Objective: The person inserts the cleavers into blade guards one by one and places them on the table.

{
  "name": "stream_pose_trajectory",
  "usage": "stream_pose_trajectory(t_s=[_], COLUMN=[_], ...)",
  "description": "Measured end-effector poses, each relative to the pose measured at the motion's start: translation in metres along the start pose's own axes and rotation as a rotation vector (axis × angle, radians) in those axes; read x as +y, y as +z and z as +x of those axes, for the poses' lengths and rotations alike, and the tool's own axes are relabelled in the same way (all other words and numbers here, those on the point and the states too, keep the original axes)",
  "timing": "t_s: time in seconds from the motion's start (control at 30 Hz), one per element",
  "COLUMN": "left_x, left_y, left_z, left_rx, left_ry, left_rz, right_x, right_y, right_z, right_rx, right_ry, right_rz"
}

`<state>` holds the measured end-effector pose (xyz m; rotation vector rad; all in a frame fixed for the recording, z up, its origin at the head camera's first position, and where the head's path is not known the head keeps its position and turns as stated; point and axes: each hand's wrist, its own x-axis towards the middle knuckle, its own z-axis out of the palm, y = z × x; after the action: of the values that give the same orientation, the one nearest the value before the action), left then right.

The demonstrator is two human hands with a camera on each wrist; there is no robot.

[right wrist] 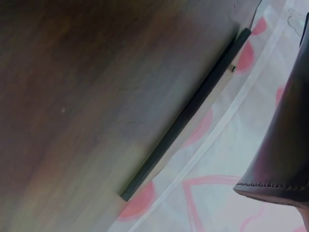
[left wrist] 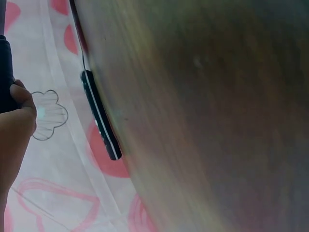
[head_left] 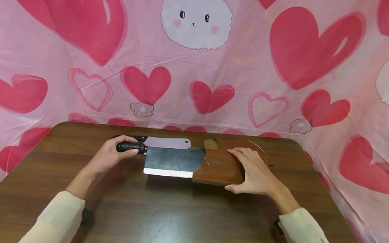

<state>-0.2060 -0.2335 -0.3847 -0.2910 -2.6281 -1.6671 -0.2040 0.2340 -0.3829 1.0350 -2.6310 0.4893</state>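
Observation:
My left hand (head_left: 123, 150) grips the black handle (head_left: 131, 146) of a dark cleaver (head_left: 172, 161) with a bright cutting edge. The blade's front end sits inside the mouth of a brown leather sheath (head_left: 218, 167) lying on the table. On top of the sheath my right hand (head_left: 250, 171) rests flat with straight fingers, the thumb at its near edge. In the left wrist view my left hand (left wrist: 14, 125) and a bit of the handle (left wrist: 6, 72) show at the left edge. A corner of the sheath (right wrist: 285, 150) shows in the right wrist view.
A second cleaver (head_left: 169, 142) with a paler blade and black handle lies just behind the first, seen edge-on as the second cleaver (right wrist: 188, 116) and its handle (left wrist: 100, 116). The dark wooden table (head_left: 180, 215) is backed by a pink heart-print cloth (head_left: 219, 62).

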Motion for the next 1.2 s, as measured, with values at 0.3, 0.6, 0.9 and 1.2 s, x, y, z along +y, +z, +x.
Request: stream_pose_trajectory(t_s=[0.3, 0.6, 0.9, 1.2], left_x=[0.007, 0.007, 0.007, 0.011], left_y=[0.006, 0.018, 0.024, 0.030], left_z=[0.001, 0.005, 0.004, 0.004], left_rx=[0.005, 0.026, 0.032, 0.062], left_ry=[0.015, 0.042, 0.052, 0.064], left_rz=[-0.019, -0.041, -0.044, -0.072], right_x=[-0.007, -0.009, -0.012, -0.015], right_y=[0.002, 0.005, 0.007, 0.008], right_z=[0.007, 0.010, 0.013, 0.018], right_rx=[-0.020, -0.031, -0.039, -0.036], right_ry=[-0.002, 0.003, 0.011, 0.016], right_rz=[0.015, 0.017, 0.019, 0.022])
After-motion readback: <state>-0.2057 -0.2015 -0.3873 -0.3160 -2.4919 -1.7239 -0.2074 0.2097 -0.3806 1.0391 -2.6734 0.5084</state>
